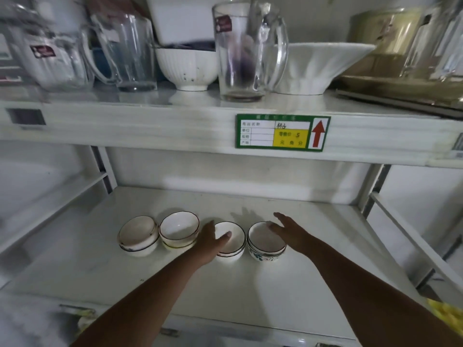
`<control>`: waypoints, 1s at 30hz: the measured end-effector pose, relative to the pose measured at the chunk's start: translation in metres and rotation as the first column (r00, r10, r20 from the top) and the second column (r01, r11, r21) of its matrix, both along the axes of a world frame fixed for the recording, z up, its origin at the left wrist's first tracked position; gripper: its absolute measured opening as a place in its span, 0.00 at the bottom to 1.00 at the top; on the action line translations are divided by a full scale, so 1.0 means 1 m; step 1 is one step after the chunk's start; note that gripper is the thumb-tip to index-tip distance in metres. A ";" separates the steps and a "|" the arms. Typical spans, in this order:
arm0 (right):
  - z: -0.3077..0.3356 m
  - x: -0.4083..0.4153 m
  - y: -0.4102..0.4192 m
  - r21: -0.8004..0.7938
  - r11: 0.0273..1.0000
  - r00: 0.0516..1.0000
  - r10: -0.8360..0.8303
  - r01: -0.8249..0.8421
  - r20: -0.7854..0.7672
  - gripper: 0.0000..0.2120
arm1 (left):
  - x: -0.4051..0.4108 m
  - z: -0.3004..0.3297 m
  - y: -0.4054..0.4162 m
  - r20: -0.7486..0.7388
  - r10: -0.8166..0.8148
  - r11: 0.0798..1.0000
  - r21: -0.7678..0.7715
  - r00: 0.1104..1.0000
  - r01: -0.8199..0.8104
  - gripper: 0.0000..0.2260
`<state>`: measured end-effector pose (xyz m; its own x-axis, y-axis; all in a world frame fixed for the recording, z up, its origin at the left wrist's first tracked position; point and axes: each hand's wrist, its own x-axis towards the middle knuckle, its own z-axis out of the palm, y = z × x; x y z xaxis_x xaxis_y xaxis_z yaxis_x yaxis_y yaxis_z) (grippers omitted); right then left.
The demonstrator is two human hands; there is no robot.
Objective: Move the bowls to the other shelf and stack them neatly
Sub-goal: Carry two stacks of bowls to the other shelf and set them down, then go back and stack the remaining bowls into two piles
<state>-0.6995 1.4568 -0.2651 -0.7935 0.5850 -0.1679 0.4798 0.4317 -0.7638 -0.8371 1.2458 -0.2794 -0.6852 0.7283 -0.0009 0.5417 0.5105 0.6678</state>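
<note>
We see four short stacks of small bowls in a row on the lower shelf (250,284), white and lit from above. From 9 o'clock to 3 o'clock they run: stack one (138,237), stack two (179,230) touching it, stack three (231,242) a little apart, and stack four (266,242) just beside that, its bottom bowl patterned in green. Each stack looks like two or three bowls nested, rims dark-lined. Our left hand (210,240) grips stack three at its 9 o'clock side, thumb hooked over the rim into the top bowl, fingers behind the wall and hidden. Our right hand (288,230) is spread wide at the 2 o'clock edge of stack four, fingers straight, thumb tip at the rim; whether the palm touches the bowl we cannot tell. Toward 12 o'clock, the upper shelf (150,126) carries glass mugs (240,51), a ribbed bowl (186,67) and a wide white bowl (318,66), with a green price tag (283,132) on its front edge
</note>
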 end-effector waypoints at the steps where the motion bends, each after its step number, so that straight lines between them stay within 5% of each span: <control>1: 0.006 -0.001 -0.003 0.030 1.000 1.000 0.004 -0.005 0.015 0.30 | 0.001 0.007 0.002 -0.031 -0.018 1.000 -0.014 0.999 0.018 0.33; 8: 0.046 -0.015 -0.019 0.086 0.994 0.994 0.054 -0.062 0.090 0.32 | -0.007 0.057 -0.004 -0.375 -0.151 0.988 -0.091 0.915 0.126 0.21; 12: 0.064 -0.036 -0.032 0.151 0.975 0.982 0.149 -0.166 0.119 0.29 | -0.021 0.076 -0.035 -0.536 -0.281 0.879 -0.477 0.796 -0.012 0.21; 16: 0.076 -0.065 -0.060 0.056 0.968 0.969 0.241 -0.243 0.054 0.30 | -0.045 0.086 -0.086 -0.549 -0.305 0.806 -0.584 0.778 -0.096 0.20; 17: 0.077 -0.074 -0.070 0.057 0.961 0.962 0.266 -0.269 0.061 0.30 | -0.048 0.090 -0.103 -0.478 -0.286 0.757 -0.645 0.830 -0.111 0.22; 24: 0.095 -0.142 -0.174 0.195 0.852 0.874 0.465 -0.486 0.142 0.33 | -0.068 0.102 -0.241 -0.446 0.141 0.709 -0.577 0.884 -0.405 0.24; 28: 0.108 -0.182 -0.255 0.191 0.779 0.802 0.584 -0.597 0.127 0.33 | -0.054 0.118 -0.320 -0.324 0.506 0.700 -0.387 0.799 -0.600 0.27; 30: 0.114 -0.195 -0.300 0.175 0.743 0.763 0.638 -0.646 0.105 0.31 | -0.045 0.126 -0.362 -0.307 0.544 0.678 -0.387 0.781 -0.625 0.27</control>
<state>-0.8940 1.1565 -0.1512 -0.9887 -0.0376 -0.1448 0.0614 0.7808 -0.6217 -0.8823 0.8839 -0.1535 -0.9900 0.1205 -0.0727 0.1023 0.9708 0.2169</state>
